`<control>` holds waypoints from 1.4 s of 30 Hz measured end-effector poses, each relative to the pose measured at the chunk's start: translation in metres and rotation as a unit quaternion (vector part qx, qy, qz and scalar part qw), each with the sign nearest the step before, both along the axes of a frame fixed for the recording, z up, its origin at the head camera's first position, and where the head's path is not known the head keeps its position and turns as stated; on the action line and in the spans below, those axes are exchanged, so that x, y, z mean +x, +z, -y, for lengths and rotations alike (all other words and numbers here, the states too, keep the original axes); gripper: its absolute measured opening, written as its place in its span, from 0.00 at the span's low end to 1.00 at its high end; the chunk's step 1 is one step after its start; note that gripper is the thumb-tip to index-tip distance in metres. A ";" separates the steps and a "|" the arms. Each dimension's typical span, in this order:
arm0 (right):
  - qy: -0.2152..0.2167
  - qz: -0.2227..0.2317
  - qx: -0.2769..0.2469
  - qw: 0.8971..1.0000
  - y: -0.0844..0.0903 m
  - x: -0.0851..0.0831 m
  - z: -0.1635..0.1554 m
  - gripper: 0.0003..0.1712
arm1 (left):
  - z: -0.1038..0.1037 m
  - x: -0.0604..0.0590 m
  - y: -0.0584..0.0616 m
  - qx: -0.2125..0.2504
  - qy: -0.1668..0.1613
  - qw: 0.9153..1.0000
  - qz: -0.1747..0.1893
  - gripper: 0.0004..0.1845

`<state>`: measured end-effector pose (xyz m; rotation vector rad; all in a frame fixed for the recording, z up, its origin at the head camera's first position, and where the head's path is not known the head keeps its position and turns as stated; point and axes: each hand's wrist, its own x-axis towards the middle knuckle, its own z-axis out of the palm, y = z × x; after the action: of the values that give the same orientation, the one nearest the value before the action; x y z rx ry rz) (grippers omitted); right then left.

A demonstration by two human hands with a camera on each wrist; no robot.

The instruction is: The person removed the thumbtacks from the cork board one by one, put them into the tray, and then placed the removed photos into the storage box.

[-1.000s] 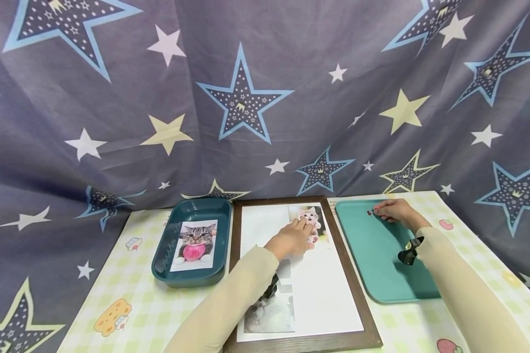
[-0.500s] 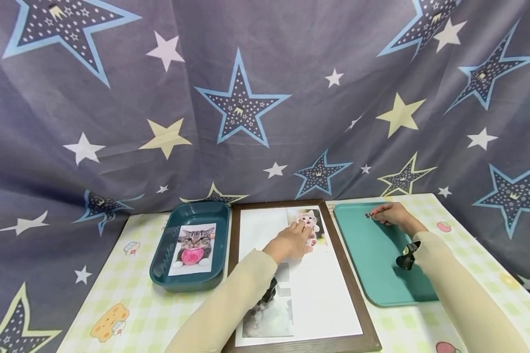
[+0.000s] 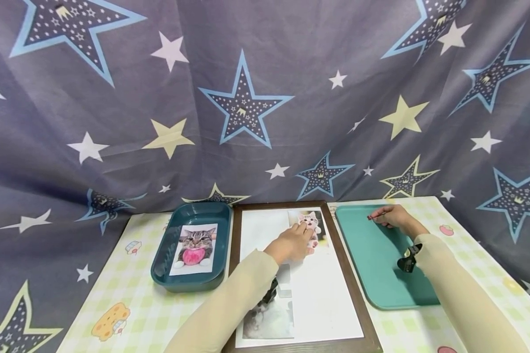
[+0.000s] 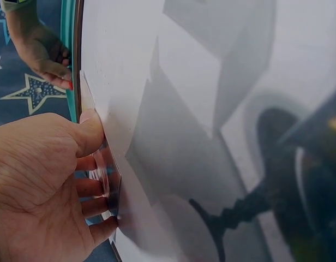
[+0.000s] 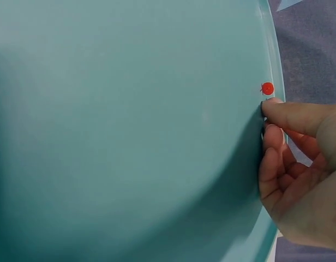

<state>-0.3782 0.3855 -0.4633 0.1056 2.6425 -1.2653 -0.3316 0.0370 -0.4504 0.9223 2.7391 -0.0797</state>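
Observation:
On the framed white board (image 3: 327, 294), my left hand (image 3: 291, 240) rests its fingers over a photo of a white kitten (image 3: 311, 220) near the top. The left wrist view shows the thumb (image 4: 91, 131) at the photo's edge, fingers lying against its glossy face. My right hand (image 3: 393, 215) is at the far end of the green tray (image 3: 371, 264). Its thumb and forefinger (image 5: 273, 136) pinch a small dark-edged piece, mostly hidden by the fingertips. Just beside them on the tray lies a small round red ladybug-like piece (image 5: 268, 88).
Left of the board stands a deep teal tray (image 3: 159, 274) with a tabby cat photo (image 3: 196, 250) in it. A greyish picture (image 3: 269, 318) lies at the board's lower left. The checked tablecloth (image 3: 128, 274) runs back to a star-patterned curtain (image 3: 243, 162).
My right fingers shift slightly at the red pieces and close around one at the tray's far end. The left hand stays on the kitten photo; the head view shifts a little.

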 end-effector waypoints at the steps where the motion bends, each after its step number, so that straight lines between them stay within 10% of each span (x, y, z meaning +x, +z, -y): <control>1: 0.001 -0.001 0.001 1.000 0.000 0.001 0.000 0.13 | 0.000 0.000 0.000 -0.001 0.000 1.000 0.000 0.31; 28: -0.059 0.000 -0.112 0.992 0.034 0.009 0.024 0.29 | 0.000 0.000 -0.002 0.031 0.015 0.999 0.013 0.32; 42: -0.043 0.097 -0.306 0.946 0.073 0.015 0.088 0.11 | 0.001 -0.004 0.005 0.085 0.041 0.994 0.062 0.35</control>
<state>-0.3634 0.2975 -0.3904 0.2331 1.9930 -1.9275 -0.3359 0.0361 -0.4454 0.8240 2.6946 0.2226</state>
